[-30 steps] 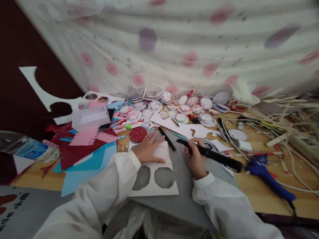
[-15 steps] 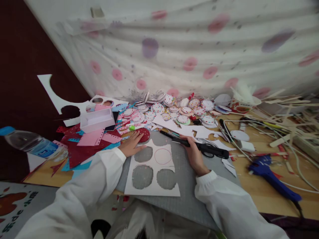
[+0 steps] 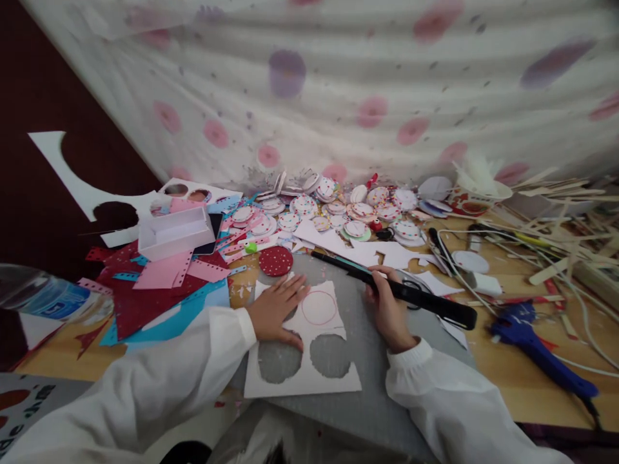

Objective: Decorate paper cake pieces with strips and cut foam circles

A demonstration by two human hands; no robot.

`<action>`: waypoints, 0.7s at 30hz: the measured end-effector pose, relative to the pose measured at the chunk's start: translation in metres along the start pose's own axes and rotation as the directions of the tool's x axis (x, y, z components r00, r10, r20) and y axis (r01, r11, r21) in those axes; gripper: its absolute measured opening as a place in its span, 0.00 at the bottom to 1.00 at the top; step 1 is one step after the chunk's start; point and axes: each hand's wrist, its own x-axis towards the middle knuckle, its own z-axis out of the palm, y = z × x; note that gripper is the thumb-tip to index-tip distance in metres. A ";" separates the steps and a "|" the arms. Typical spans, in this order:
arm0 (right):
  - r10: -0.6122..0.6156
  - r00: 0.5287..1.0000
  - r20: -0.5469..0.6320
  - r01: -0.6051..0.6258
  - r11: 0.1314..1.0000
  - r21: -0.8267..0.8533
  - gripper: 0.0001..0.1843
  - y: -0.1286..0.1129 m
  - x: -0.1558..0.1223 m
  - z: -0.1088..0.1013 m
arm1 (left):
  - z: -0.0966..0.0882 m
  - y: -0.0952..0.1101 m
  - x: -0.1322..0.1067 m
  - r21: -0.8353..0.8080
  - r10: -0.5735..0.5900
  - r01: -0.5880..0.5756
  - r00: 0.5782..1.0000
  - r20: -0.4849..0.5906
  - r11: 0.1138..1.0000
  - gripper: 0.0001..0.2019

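Observation:
My left hand (image 3: 278,310) lies flat on a white board (image 3: 302,385) with several round holes, fingers spread and thumb apart, partly covering one hole. Near its fingertips, a red outlined circle (image 3: 319,307) shows on the board. Just beyond the hand sits a dark red disc with white dots (image 3: 276,260). My right hand (image 3: 388,309) is closed round a long black knife-like tool (image 3: 425,299), whose narrow end points to the upper left. Behind the tool, black scissors handles (image 3: 413,287) are partly hidden. Under the board lies a grey mat (image 3: 372,380).
Decorated paper discs (image 3: 304,205) are heaped along the curtain. Left are a white box (image 3: 174,235), coloured paper scraps (image 3: 162,274) and a water bottle (image 3: 53,296). A blue glue gun (image 3: 532,351), white cable (image 3: 575,293), paper cup (image 3: 476,196) and wooden sticks (image 3: 565,200) occupy the right.
My left hand has moved off the red dotted disc and down to the right onto the white board. My right hand still holds the black tool. The view has shifted slightly.

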 end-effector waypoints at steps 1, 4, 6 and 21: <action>0.023 1.000 -0.015 -0.023 0.999 -0.022 0.13 -0.004 -0.001 0.000 | 0.004 0.004 0.001 0.015 -0.020 0.020 1.000 -0.024 1.000 0.56; 0.094 0.995 0.015 -0.093 0.994 -0.048 0.10 -0.017 -0.003 0.004 | 0.009 0.012 0.008 0.043 -0.111 0.115 0.990 -0.092 0.992 0.55; 0.086 0.994 0.065 -0.081 0.994 -0.078 0.09 -0.025 -0.003 0.011 | 0.007 0.012 0.017 0.032 -0.171 0.175 0.979 -0.109 0.984 0.56; -0.139 0.935 0.325 0.270 0.875 -0.402 0.04 -0.030 -0.026 0.048 | 0.011 -0.008 0.035 -0.139 -0.125 0.106 0.983 -0.137 0.985 0.61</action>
